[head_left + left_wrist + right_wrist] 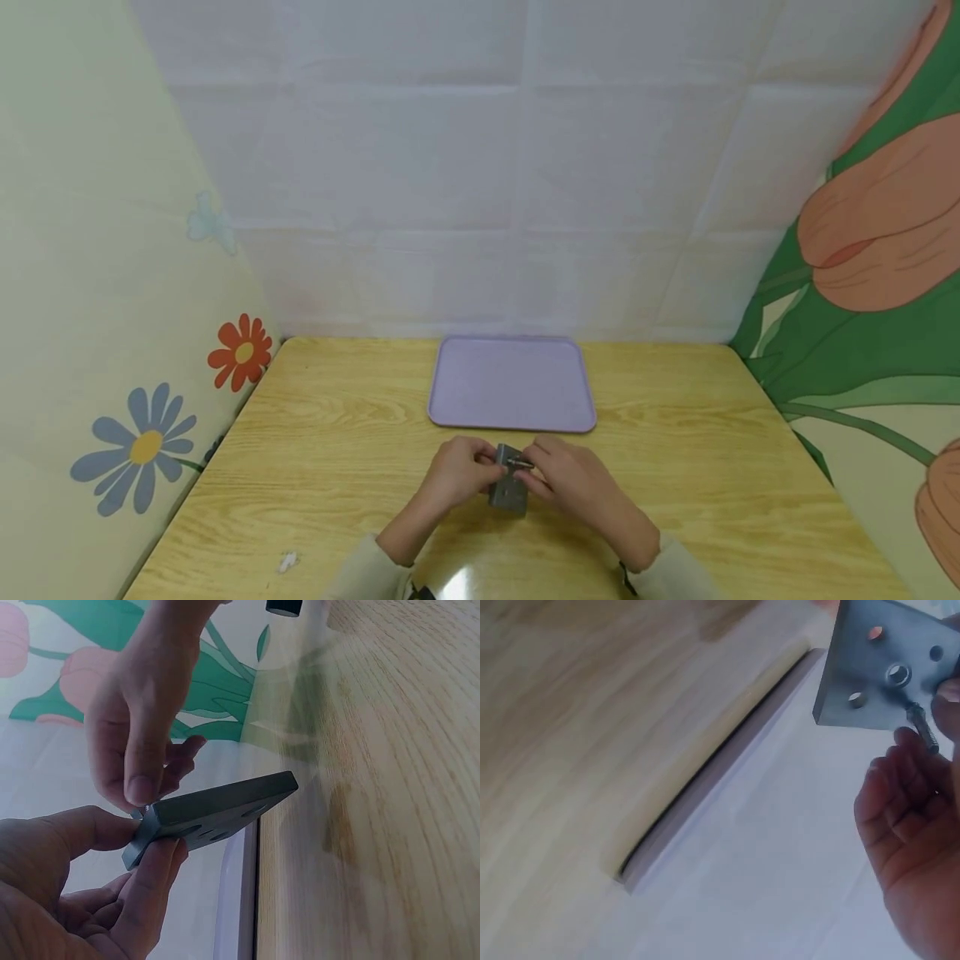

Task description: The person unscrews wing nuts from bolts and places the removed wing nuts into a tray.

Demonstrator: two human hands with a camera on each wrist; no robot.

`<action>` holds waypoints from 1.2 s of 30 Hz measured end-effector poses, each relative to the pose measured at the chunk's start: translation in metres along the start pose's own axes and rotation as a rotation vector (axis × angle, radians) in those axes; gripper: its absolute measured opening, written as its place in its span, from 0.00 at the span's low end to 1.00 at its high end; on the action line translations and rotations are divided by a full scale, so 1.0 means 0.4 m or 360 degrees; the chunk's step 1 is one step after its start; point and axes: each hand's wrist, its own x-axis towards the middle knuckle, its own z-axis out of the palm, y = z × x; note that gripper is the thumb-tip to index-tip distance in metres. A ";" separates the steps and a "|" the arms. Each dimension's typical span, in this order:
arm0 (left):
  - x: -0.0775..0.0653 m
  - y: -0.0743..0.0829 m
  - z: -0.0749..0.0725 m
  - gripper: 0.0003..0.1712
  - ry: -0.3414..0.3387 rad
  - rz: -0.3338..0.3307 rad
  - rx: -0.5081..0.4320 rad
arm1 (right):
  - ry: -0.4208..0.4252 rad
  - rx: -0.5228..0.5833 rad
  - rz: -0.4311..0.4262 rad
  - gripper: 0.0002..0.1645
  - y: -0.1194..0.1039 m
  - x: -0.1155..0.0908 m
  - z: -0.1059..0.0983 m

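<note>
A grey metal plate [885, 656] with several round holes is held tilted above the table. My left hand [459, 472] grips it at one end, with thumb and fingers [154, 889] on opposite sides. My right hand [573, 479] pinches a short metal bolt [922, 727] with a threaded end. That bolt is beside the plate's holed face; whether it touches the plate I cannot tell. In the left wrist view, the right thumb [141, 787] is close to the plate's gripped end and mostly hides the bolt.
Beyond my hands, a purple tray [512, 385] lies on the wood-grain table [337, 467]. A white sheet [420, 167] hangs behind the table, and flower-painted panels [60, 317] stand at both sides. A pale mark [287, 562] shows at the table's front left.
</note>
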 end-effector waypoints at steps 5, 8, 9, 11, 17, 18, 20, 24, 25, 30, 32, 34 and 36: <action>0.000 0.003 -0.002 0.11 0.0015 -0.0013 0.0012 | -0.0257 0.0534 0.0554 0.16 -0.007 0.009 -0.016; 0.000 0.004 -0.002 0.12 0.0025 -0.0010 0.0019 | -0.0465 0.1078 0.1042 0.31 -0.010 0.020 -0.028; 0.000 0.005 -0.002 0.12 0.0026 -0.0009 0.0022 | -0.0530 0.1233 0.1162 0.36 -0.010 0.023 -0.030; 0.000 0.005 -0.001 0.12 0.0023 -0.0014 0.0022 | -0.0632 0.1471 0.1334 0.42 -0.011 0.026 -0.033; 0.000 0.004 0.004 0.11 -0.0003 -0.0007 0.0015 | -0.0715 0.1612 0.1490 0.42 -0.022 0.032 -0.028; 0.001 0.003 0.005 0.11 -0.0002 -0.0002 0.0019 | -0.0705 0.1601 0.1494 0.41 -0.024 0.031 -0.027; 0.000 0.002 0.005 0.10 -0.0001 -0.0001 0.0026 | -0.0677 0.1560 0.1462 0.39 -0.025 0.030 -0.022; -0.002 0.001 0.003 0.09 -0.0002 -0.0009 0.0033 | -0.0589 0.1238 0.1155 0.31 -0.026 0.026 -0.015; -0.003 0.002 0.003 0.09 -0.0004 -0.0013 0.0032 | -0.0556 0.1098 0.1046 0.27 -0.026 0.024 -0.013; -0.005 0.004 -0.002 0.10 -0.0007 -0.0012 0.0008 | -0.0303 0.0317 0.0466 0.12 -0.021 0.012 -0.003; -0.005 0.004 -0.003 0.11 -0.0006 -0.0006 0.0004 | -0.0166 0.0099 0.0228 0.13 -0.016 0.009 -0.002; -0.004 0.004 -0.005 0.11 -0.0007 -0.0003 -0.0003 | -0.0030 -0.0035 0.0025 0.17 -0.008 0.006 0.001; -0.004 0.004 -0.006 0.11 -0.0009 0.0002 -0.0003 | 0.0052 -0.0072 -0.0063 0.19 -0.004 0.005 0.001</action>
